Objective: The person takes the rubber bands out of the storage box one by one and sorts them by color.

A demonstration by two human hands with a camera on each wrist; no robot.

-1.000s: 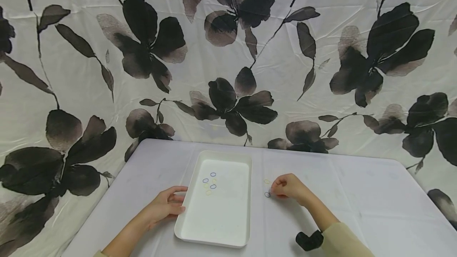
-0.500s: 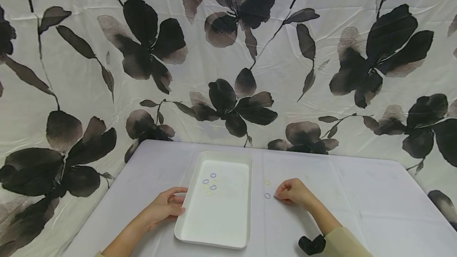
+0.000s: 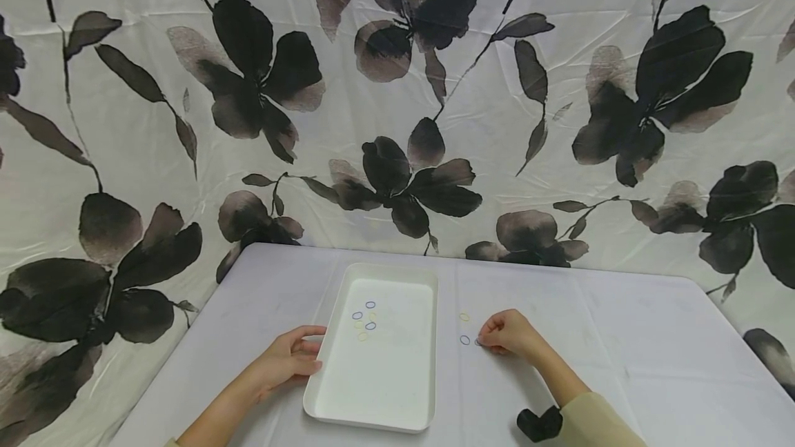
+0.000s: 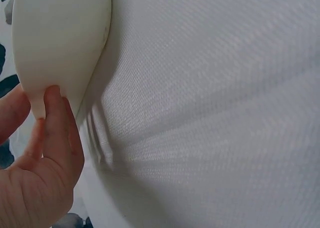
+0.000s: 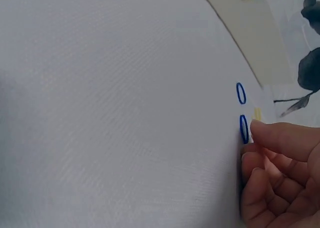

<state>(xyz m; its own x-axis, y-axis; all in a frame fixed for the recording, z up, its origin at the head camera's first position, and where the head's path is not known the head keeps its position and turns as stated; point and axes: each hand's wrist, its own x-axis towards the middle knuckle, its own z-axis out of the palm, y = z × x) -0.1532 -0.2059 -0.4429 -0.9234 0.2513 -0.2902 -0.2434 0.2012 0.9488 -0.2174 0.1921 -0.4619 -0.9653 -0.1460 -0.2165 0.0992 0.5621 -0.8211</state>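
My left hand (image 3: 282, 362) holds the left side of a white rectangular tray (image 3: 373, 385); in the left wrist view its fingers (image 4: 54, 123) lie against the tray's outer wall (image 4: 60, 43). Inside the tray are several thin blue and yellow loops that look like rubber bands. To the tray's right, my right hand (image 3: 511, 333) pinches a blue rubber band (image 5: 244, 129) at its fingertips, low at the tabletop. A second blue rubber band (image 3: 465, 340) lies just left of those fingertips, with a yellow one (image 3: 464, 317) behind it.
A white cloth covers the table (image 3: 621, 336). Beyond its back edge hangs a white curtain (image 3: 497, 123) with dark flowers. A black object (image 3: 539, 424) sits by the right sleeve.
My right hand has drawn slightly right, away from the blue rubber band it was touching. Another blue one now shows at its fingertips. The left hand and tray stay put.
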